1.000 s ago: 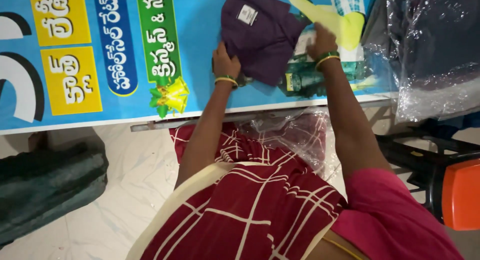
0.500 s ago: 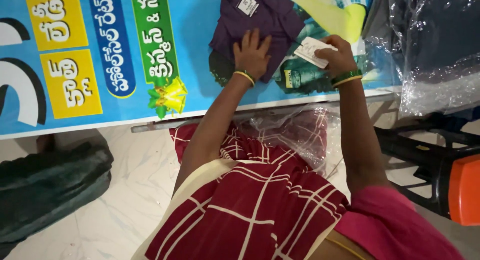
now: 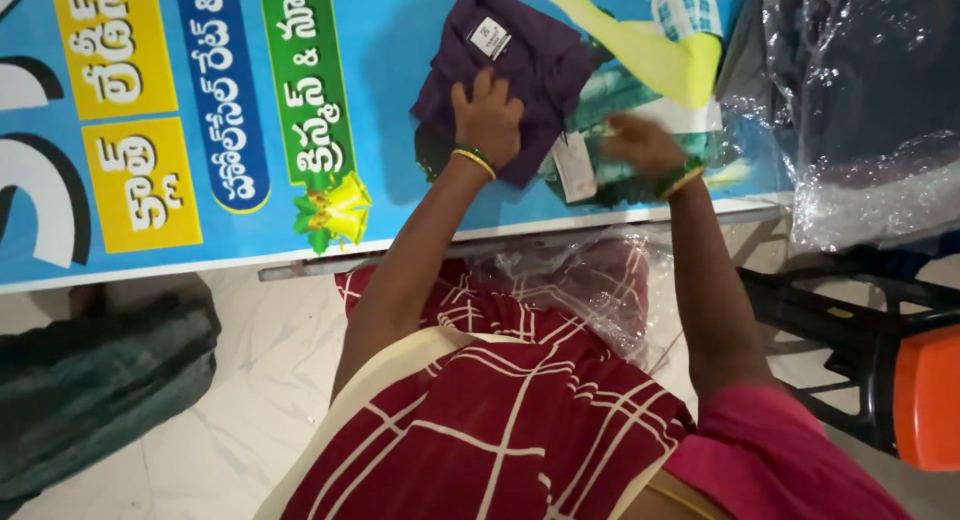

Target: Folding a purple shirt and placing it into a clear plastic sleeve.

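A folded dark purple garment (image 3: 520,50) with a small white label lies on a blue printed banner (image 3: 400,100). My left hand (image 3: 487,113) presses flat on the garment's near edge, fingers spread. My right hand (image 3: 640,143) hovers just right of the garment, blurred, beside a white paper tag (image 3: 574,167) that hangs at the garment's near right corner. Whether the fingers pinch the tag's string I cannot tell. Both wrists wear green and gold bangles.
Clear plastic wrap (image 3: 860,100) with dark cloth inside lies at the right. More crumpled plastic (image 3: 590,270) rests on my lap, over red checked cloth. An orange and black chair (image 3: 900,350) stands at the right. A dark bundle (image 3: 90,380) lies on the pale floor at left.
My right hand held the white tag up; now the tag hangs lower by the garment's corner and the hand has dropped. My left hand slid onto the garment and stays there.
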